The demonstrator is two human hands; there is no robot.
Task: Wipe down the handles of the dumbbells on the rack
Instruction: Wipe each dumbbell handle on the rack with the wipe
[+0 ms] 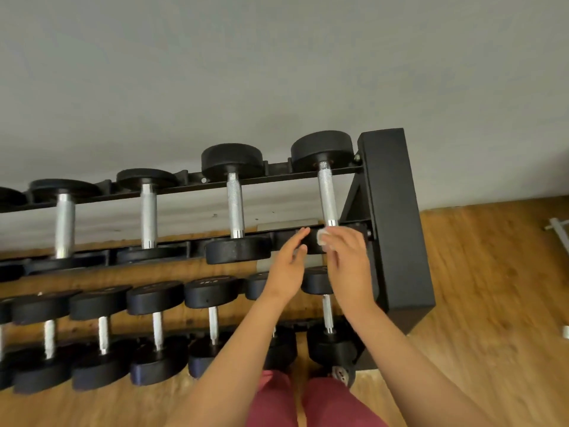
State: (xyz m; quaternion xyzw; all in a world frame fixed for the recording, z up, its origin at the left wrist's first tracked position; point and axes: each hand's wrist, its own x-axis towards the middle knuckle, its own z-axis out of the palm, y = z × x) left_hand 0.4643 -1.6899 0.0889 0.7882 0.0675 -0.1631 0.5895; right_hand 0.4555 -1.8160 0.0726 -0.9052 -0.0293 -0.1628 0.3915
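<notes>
At the right end of the rack (397,211), on its top tier, the end handle (327,195) is lying front to back across the rails, its near end sitting just above the wipe (322,239). The wipe, a small white wad, is being pinched in the curled fingers of the right hand (348,260), which is hovering at the near head of that dumbbell. Whether the wipe is touching the metal I cannot tell, since the hand is blurred. The left hand (288,266) is reaching up beside it, fingers straight and loosely spread, holding nothing, its tips near the front rail.

Judging by this, the work is sitting at this one handle, either beginning or ending on it. Nothing is showing on the steel, no sheen or streak, to say which. Three other top handles (235,204) are waiting to the left, looking dry and alike. The lower dumbbells (157,329) are lining the tier beneath, some partly hidden by the forearms. Most of the task is probably remaining, though no handle can be marked done from sight alone.

Behind, a grey wall (215,72) is backing the rack, and a wood floor (477,288) is carrying it.
</notes>
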